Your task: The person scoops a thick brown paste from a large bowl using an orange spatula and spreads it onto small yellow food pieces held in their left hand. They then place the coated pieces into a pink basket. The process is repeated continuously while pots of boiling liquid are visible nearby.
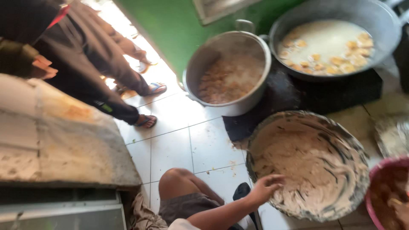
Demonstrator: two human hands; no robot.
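Head view: left hand [266, 187] is reaching into batter bowl [309, 164], fingers spread wide over the near rim, likely scraping batter. Right hand isn't showing. Beyond the bowl, metal pot [228, 72] and frying wok [330, 38] are sitting; pink basin [385, 191] beside it.

Open tiled floor [179, 140] lay between the stone slab [64, 136] and the cookware. The batter bowl [309, 164], steel pot [230, 68], frying pan [332, 38] and pink bowl [390, 191] crowded the right; a bystander's legs [115, 81] blocked the far passage.
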